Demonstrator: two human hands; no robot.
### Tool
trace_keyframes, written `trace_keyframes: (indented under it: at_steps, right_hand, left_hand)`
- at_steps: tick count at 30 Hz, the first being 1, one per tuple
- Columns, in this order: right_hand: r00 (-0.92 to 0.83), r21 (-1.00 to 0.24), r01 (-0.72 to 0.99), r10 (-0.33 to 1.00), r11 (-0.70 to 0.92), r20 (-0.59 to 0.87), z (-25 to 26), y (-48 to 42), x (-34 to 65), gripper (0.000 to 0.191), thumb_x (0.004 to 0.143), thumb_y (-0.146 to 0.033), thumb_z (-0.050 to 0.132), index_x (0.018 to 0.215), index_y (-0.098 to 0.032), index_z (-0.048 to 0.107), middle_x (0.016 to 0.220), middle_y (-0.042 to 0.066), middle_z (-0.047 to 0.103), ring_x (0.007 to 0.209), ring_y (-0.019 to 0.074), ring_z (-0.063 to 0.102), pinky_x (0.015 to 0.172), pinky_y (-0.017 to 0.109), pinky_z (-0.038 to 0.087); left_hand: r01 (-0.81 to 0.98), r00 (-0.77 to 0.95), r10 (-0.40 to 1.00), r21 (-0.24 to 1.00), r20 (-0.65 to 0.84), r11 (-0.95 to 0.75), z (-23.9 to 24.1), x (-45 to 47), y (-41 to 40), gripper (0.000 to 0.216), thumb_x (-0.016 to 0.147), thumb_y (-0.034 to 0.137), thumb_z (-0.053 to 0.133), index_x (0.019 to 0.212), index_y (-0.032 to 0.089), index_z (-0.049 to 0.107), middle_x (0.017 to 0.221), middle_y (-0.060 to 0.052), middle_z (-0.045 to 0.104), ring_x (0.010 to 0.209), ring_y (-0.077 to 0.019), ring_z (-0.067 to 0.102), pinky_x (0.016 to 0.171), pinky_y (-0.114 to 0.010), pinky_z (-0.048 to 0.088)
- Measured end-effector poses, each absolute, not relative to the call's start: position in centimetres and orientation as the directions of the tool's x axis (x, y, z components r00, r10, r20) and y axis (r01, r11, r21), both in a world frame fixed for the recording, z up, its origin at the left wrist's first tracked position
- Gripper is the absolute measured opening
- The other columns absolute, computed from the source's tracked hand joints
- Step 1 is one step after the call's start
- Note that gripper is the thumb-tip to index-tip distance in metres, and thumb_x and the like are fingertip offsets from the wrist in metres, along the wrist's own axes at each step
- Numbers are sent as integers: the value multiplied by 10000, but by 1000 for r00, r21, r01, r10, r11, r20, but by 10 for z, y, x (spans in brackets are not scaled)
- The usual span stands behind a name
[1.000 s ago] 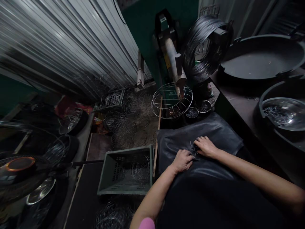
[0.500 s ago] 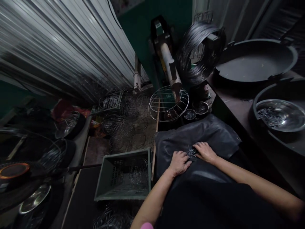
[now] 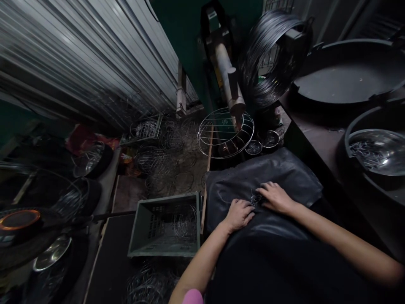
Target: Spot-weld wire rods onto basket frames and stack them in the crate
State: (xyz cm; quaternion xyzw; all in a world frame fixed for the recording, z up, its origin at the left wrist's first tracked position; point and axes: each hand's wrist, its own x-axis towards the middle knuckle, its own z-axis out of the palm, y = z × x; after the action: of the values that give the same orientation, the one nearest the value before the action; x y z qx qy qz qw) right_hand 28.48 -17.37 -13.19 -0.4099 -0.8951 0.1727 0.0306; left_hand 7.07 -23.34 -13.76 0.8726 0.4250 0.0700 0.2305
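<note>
Both hands rest on a black sheet (image 3: 284,173) spread over my lap. My left hand (image 3: 239,214) has its fingers curled under, knuckles up, right beside a small bunch of thin wire pieces (image 3: 255,198). My right hand (image 3: 276,196) lies palm down, fingers slightly spread, its fingertips on the same wire bunch. What either hand grips under the fingers is hidden. Ahead stands a round wire frame (image 3: 225,131) under the tip of a welding machine arm (image 3: 232,90).
A green plastic crate (image 3: 166,226) with wire rings sits left of my lap. Wire baskets and rings (image 3: 161,158) litter the floor. A coil of wire (image 3: 268,55) hangs at the back. Large dark pans (image 3: 348,76) and a steel bowl of wire bits (image 3: 376,150) fill the right bench.
The hands stay on the wire bunch with only small finger shifts. The view has tipped slightly, so everything sits a little differently in frame.
</note>
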Motion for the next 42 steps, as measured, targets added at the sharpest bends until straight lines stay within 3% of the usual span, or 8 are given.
trace_keyframes:
  at_steps: [3,7,10,14,22,28,35,42]
  right_hand:
    - [-713,-253,696,687,672,-139,-130,-172,267,287,757,-239,570,1028,-152,610,1020,142,588,934,280,501,774,371,365]
    - [-635,-257,765,758,590,-149,-127,-163,279,234,809,-234,522,1008,-145,607,964,130,603,911,259,523,759,342,377]
    - [-567,-298,805,813,513,-132,-120,-159,301,313,810,-259,539,1104,-151,555,1018,120,596,921,238,541,761,315,400]
    - [-512,-191,858,819,477,-259,-112,-161,310,194,795,-189,535,975,-151,596,930,116,620,850,233,566,701,302,403]
    - [-554,-94,831,799,549,-235,-121,-170,287,215,843,-126,450,940,-163,638,890,128,608,862,248,531,692,317,351]
    - [-626,-112,778,748,618,-220,-127,-171,287,208,855,-146,454,862,-143,662,902,139,601,883,253,510,714,335,353]
    - [-672,-114,737,702,667,-234,-134,-173,276,215,824,-136,475,812,-98,686,858,148,621,868,265,517,701,365,382]
    - [-635,-36,763,737,646,-233,-126,-182,279,230,839,-226,466,793,-208,691,898,59,660,804,195,536,669,307,418]
  left_hand:
    - [721,623,777,453,-91,-525,-138,71,-235,312,884,360,412,1061,216,624,1077,-70,619,996,-184,520,856,-374,354]
    - [712,595,801,509,-71,-484,-137,69,-238,295,871,336,439,1073,213,616,1079,-73,613,999,-191,523,876,-385,373]
    - [687,489,872,630,-32,-362,-136,68,-236,313,837,318,495,1110,198,591,1115,-90,586,1030,-199,520,888,-370,406]
    - [649,297,953,746,-66,-150,-133,73,-217,363,813,240,510,1169,172,536,1170,-110,527,1090,-188,501,956,-347,399]
    - [871,392,851,439,-350,-221,-125,99,-187,627,677,345,668,1247,168,473,1185,-116,489,1049,-256,482,899,-363,421]
    - [912,391,845,276,-365,-303,-120,114,-187,524,671,400,680,1134,207,531,1068,-90,529,972,-245,496,800,-346,435]
    - [867,492,791,285,-364,-408,-125,121,-185,212,773,254,563,964,164,572,1051,-93,554,990,-223,494,829,-329,411]
    - [877,462,815,315,-350,-362,-147,121,-191,232,849,150,383,888,159,612,968,-78,604,910,-170,554,794,-247,394]
